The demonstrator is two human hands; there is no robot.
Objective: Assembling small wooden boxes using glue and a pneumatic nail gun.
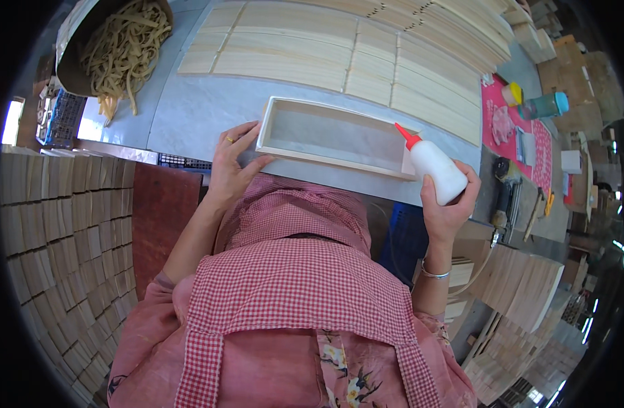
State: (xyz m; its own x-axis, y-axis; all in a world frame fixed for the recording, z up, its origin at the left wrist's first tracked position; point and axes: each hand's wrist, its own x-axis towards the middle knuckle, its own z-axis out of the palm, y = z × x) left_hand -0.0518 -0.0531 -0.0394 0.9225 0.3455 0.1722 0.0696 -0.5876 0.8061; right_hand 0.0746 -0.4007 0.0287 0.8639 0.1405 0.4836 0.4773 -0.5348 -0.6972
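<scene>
Right hand [454, 204]: fingers wrapped around a white, red-tipped bottle [440, 175]. Left hand [235, 163]: loosely spread, touching the left end of a wooden frame [339, 164] on the grey tabletop [189, 122]. Beyond: wooden panels [291, 41]. Room, left: stacked wood blocks [74, 231].

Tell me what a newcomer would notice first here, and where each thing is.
Probably the white bottle with its red tip, held in the right hand at the right end of a shallow wooden frame; the left hand is at the frame's left end. Next, the tangle of tan strips at the upper left and the stacked wooden blocks lining the lower left.
</scene>
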